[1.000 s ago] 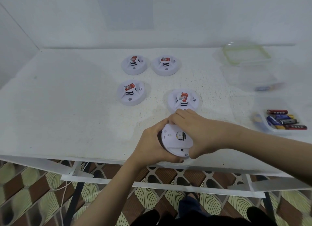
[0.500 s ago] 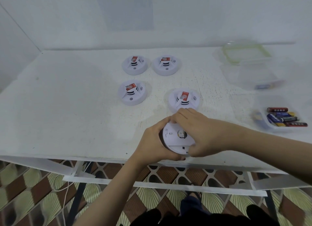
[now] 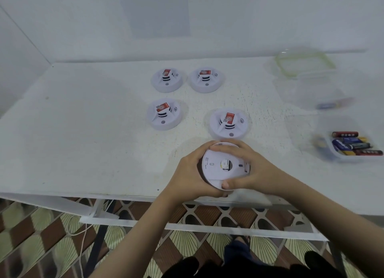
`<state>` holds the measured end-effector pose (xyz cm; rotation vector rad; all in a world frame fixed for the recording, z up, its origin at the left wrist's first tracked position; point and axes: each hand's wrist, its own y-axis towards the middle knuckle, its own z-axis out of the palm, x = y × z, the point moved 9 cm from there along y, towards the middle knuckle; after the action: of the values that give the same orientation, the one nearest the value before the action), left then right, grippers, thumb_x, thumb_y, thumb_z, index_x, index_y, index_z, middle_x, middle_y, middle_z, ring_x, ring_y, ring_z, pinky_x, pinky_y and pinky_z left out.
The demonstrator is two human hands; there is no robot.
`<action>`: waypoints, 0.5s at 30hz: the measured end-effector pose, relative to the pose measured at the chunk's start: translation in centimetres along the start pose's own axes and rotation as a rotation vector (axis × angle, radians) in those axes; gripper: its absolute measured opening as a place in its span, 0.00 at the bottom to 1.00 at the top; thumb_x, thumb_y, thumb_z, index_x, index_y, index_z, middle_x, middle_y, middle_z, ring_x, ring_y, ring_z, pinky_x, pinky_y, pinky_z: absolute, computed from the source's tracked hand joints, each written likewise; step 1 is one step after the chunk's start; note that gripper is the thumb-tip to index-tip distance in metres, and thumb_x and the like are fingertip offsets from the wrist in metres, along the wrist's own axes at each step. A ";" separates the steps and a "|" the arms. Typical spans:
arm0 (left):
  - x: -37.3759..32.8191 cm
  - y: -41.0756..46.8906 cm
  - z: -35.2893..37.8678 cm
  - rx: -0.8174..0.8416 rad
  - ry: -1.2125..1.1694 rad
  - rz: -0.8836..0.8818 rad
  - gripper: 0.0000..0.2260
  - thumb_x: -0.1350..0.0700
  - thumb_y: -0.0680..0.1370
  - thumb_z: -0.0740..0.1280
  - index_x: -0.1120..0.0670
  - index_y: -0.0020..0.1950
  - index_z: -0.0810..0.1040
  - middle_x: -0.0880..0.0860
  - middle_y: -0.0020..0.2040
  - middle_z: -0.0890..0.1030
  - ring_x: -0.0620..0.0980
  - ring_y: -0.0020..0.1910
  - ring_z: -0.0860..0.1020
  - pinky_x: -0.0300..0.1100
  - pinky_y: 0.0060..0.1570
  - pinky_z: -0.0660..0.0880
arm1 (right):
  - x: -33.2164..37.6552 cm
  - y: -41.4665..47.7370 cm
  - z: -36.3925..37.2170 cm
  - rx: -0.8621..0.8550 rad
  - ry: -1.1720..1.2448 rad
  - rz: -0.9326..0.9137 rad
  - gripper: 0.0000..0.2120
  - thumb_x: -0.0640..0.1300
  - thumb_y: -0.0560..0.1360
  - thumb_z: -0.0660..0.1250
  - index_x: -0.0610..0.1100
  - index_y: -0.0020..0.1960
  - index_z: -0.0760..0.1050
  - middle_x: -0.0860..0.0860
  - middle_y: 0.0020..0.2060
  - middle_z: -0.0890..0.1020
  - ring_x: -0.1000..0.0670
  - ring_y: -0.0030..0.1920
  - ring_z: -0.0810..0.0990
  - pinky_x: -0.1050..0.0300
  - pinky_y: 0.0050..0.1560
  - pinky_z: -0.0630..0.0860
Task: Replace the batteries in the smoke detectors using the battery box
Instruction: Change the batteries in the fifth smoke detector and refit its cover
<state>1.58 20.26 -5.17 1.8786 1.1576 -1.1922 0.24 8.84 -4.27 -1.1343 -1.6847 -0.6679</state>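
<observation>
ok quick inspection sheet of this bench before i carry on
surface: white table, speckled and worn
job's things: held detector, back face up, at near edge; four other detectors, red labels up, on table; battery box at right holding batteries
clutter: clear container and green-rimmed lid, far right
grippers: left hand and right hand both grip held detector
cables: white cable under table, left
surroundings: white wall, patterned tile floor

A scuffed white table [image 3: 83, 132] is set against a plain pale wall [image 3: 228, 18], and a thin white cable [image 3: 82, 250] can be seen trailing over the patterned brown-and-cream floor tiles [image 3: 31, 246] below
</observation>
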 end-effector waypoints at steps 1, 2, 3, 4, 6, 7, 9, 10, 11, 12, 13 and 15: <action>0.1 0.1 0.0 0.008 0.006 -0.002 0.43 0.60 0.56 0.83 0.47 0.68 0.71 0.44 0.58 0.79 0.44 0.59 0.77 0.40 0.56 0.77 | -0.1 0.2 0.0 0.044 0.009 0.006 0.34 0.50 0.60 0.78 0.65 0.63 0.71 0.61 0.66 0.64 0.66 0.67 0.62 0.69 0.65 0.62; 0.1 0.1 0.0 0.012 0.012 -0.004 0.43 0.59 0.56 0.84 0.47 0.68 0.71 0.44 0.58 0.79 0.44 0.59 0.77 0.41 0.56 0.77 | -0.2 0.4 0.0 0.074 0.017 0.007 0.34 0.51 0.60 0.78 0.64 0.64 0.71 0.59 0.67 0.63 0.64 0.69 0.61 0.63 0.68 0.62; 0.1 0.1 0.0 0.012 0.016 -0.008 0.43 0.59 0.56 0.84 0.46 0.68 0.71 0.44 0.58 0.80 0.44 0.59 0.77 0.41 0.56 0.77 | -0.2 0.5 0.1 0.090 0.022 0.003 0.34 0.52 0.60 0.78 0.63 0.64 0.71 0.57 0.68 0.63 0.62 0.70 0.60 0.59 0.69 0.61; 0.2 0.1 0.0 0.010 0.017 -0.012 0.43 0.59 0.56 0.84 0.46 0.68 0.71 0.44 0.58 0.80 0.43 0.59 0.77 0.41 0.56 0.77 | -0.2 0.6 0.1 0.097 0.021 0.001 0.35 0.51 0.60 0.78 0.62 0.64 0.71 0.56 0.69 0.63 0.61 0.71 0.59 0.57 0.70 0.61; 0.2 0.1 0.0 0.002 0.018 -0.020 0.44 0.59 0.56 0.84 0.46 0.68 0.71 0.43 0.58 0.80 0.42 0.58 0.78 0.40 0.55 0.77 | -0.2 0.9 0.1 0.118 0.010 0.004 0.35 0.49 0.61 0.78 0.60 0.65 0.71 0.55 0.69 0.63 0.62 0.71 0.59 0.57 0.71 0.59; 0.3 0.2 -0.1 -0.001 0.019 -0.020 0.44 0.59 0.56 0.84 0.46 0.68 0.71 0.43 0.57 0.80 0.42 0.58 0.78 0.39 0.54 0.77 | -0.2 1.0 0.1 0.132 0.000 0.005 0.35 0.49 0.61 0.77 0.60 0.65 0.71 0.55 0.69 0.63 0.62 0.70 0.59 0.57 0.72 0.59; 0.3 0.2 -0.1 -0.003 0.018 -0.017 0.43 0.59 0.56 0.84 0.47 0.68 0.71 0.44 0.57 0.80 0.43 0.58 0.78 0.39 0.54 0.78 | -0.3 1.2 0.1 0.160 -0.023 0.017 0.35 0.49 0.61 0.77 0.60 0.66 0.70 0.56 0.68 0.63 0.62 0.70 0.60 0.58 0.71 0.59; 0.3 0.2 -0.1 -0.005 0.019 -0.017 0.43 0.58 0.56 0.84 0.47 0.68 0.72 0.44 0.57 0.80 0.44 0.57 0.78 0.40 0.53 0.78 | -0.4 1.3 0.1 0.175 -0.033 0.025 0.35 0.49 0.61 0.77 0.61 0.65 0.69 0.57 0.68 0.63 0.62 0.69 0.60 0.59 0.71 0.60; 0.3 0.1 -0.2 -0.007 0.021 -0.016 0.43 0.58 0.55 0.84 0.48 0.68 0.72 0.44 0.57 0.80 0.44 0.57 0.78 0.40 0.53 0.78 | -0.4 1.3 0.2 0.189 -0.044 0.032 0.35 0.49 0.61 0.77 0.62 0.65 0.69 0.57 0.68 0.63 0.62 0.69 0.60 0.60 0.71 0.60; 0.3 0.1 -0.2 -0.010 0.023 -0.014 0.43 0.59 0.55 0.84 0.48 0.68 0.72 0.44 0.56 0.81 0.45 0.57 0.79 0.41 0.53 0.78 | -0.5 1.4 0.2 0.202 -0.052 0.037 0.35 0.49 0.62 0.77 0.63 0.65 0.68 0.57 0.68 0.62 0.63 0.69 0.60 0.60 0.71 0.60; 0.2 0.1 -0.3 -0.012 0.024 -0.010 0.43 0.59 0.55 0.84 0.48 0.68 0.72 0.44 0.56 0.81 0.45 0.57 0.79 0.40 0.53 0.78 | -0.6 1.5 0.2 0.213 -0.056 0.043 0.35 0.50 0.62 0.77 0.63 0.66 0.68 0.57 0.68 0.62 0.63 0.70 0.59 0.59 0.71 0.60; 0.1 0.2 -0.3 -0.009 0.028 -0.001 0.43 0.59 0.55 0.84 0.49 0.68 0.72 0.44 0.56 0.81 0.45 0.57 0.79 0.39 0.53 0.78 | -0.6 1.6 0.1 0.236 -0.066 0.047 0.36 0.50 0.62 0.76 0.63 0.66 0.67 0.57 0.69 0.61 0.63 0.70 0.58 0.58 0.72 0.58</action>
<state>1.88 20.45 -5.15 1.8938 1.1767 -1.1625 1.71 9.41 -4.98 -1.0335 -1.7357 -0.3933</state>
